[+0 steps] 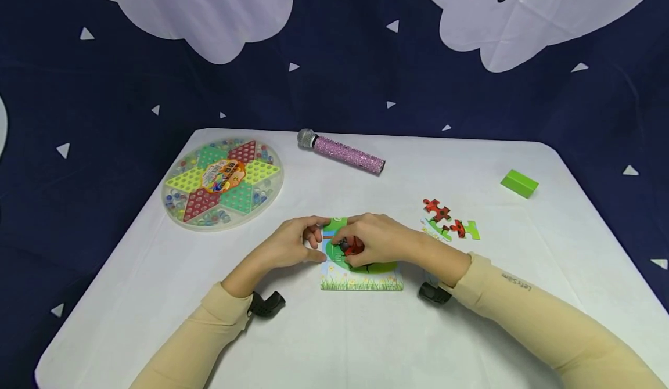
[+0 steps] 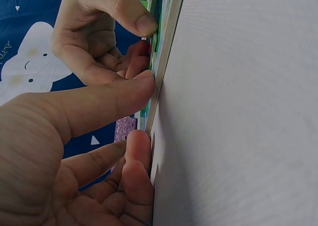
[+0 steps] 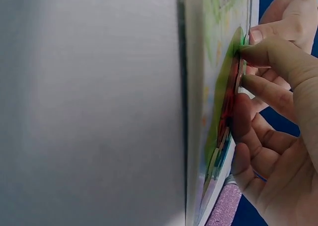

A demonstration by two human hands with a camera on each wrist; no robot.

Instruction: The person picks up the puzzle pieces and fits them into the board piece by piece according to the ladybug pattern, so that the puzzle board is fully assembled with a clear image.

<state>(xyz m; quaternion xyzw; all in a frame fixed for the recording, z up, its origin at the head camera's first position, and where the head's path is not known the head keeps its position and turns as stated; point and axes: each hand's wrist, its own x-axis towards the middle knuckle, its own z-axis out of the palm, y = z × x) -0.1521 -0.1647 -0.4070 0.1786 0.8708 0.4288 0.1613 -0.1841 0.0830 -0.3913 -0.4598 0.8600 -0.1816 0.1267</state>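
Observation:
A jigsaw puzzle board (image 1: 360, 285) with a grass and flower border lies flat before me, partly covered by my hands. My left hand (image 1: 290, 244) holds its left side, thumb at the edge and index finger at the upper left corner. In the left wrist view the thumb meets the board's rim and the other fingers curl. With thumb and fingertips, my right hand (image 1: 384, 238) pinches a red ladybird puzzle piece (image 1: 352, 246) right at the picture surface. From the right wrist view, the fingertips touch the red part of the picture; much of the piece is hidden.
Several loose puzzle pieces (image 1: 439, 210) lie right of the board, behind my right forearm. A pink glitter microphone (image 1: 349, 155) rests toward the back. At the back left is a round Chinese checkers set (image 1: 240, 197) with marbles; a green block (image 1: 520, 183) sits far right.

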